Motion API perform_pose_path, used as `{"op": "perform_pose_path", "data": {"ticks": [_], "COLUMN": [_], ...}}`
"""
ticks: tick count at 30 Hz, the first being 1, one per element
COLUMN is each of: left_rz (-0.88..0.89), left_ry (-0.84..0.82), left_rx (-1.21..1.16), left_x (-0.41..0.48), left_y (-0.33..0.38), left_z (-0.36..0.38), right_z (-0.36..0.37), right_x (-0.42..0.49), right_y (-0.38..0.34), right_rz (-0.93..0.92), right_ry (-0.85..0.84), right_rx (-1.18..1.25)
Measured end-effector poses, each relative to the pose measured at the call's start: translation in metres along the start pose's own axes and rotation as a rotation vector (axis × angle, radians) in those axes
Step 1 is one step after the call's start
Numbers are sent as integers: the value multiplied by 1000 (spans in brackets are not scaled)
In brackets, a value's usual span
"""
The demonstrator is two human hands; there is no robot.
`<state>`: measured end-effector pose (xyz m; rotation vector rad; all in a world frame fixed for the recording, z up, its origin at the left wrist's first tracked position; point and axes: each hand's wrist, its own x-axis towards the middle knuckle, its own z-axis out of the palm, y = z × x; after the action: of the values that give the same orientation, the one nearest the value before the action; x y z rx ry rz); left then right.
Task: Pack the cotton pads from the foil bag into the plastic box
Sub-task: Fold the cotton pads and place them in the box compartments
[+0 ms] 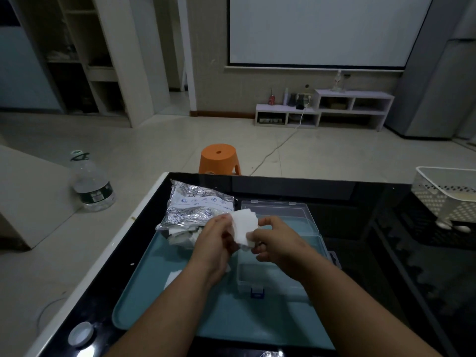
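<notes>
The bag (192, 210) left of the left grip (215, 243) is crinkled, shiny foil. The pads (243, 225) pinched in both grips look soft, matt and fibrous. The box (278, 243) under the right grip (277, 243) is clear, smooth plastic. The tray (144, 292) below looks smooth and matt, the worktop (360, 253) glossy black.

Two hands: left hand (215, 243), right hand (277, 244). One stack of cotton pads (243, 224) between them; pad count unclear. One foil bag (192, 207). One clear plastic box (280, 256). One teal tray (159, 287). One loose pad (172, 276) on tray. One water bottle (90, 182). One orange stool (219, 158). One white basket (445, 194). One small round lid (80, 333).
</notes>
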<state>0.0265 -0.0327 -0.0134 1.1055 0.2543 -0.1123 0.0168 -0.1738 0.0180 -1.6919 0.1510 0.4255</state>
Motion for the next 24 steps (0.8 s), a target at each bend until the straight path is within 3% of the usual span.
{"op": "perform_pose_path", "data": {"ticks": [3, 8, 10, 13, 15, 18, 21, 24], "left_rz": [-91, -162, -159, -131, -116, -125, -141, -140], "left_ry": [-30, -140, -158, -123, -66, -60, -106, -146], "left_rx": [-127, -304, -343, -317, -280, -186, -116, -80], "left_x": [1, -3, -4, -3, 0, 1, -1, -3], "left_y": [-5, -3, -3, -3, -3, -5, -9, -11], "left_z": [-1, 3, 2, 0, -2, -1, 3, 6], "right_z": [2, 5, 7, 8, 7, 3, 3, 3], "right_x": [-2, -13, -16, -8, -3, -3, -5, -1], "right_y": [-2, -11, -11, -4, -4, -7, -7, -2], "right_rz": [12, 47, 14, -163, -294, -401, -394, -386], "right_ry": [-27, -130, -96, 136, 241, 113, -16, -12], "right_rx": [178, 194, 21, -406, -545, -615, -700, -804]}}
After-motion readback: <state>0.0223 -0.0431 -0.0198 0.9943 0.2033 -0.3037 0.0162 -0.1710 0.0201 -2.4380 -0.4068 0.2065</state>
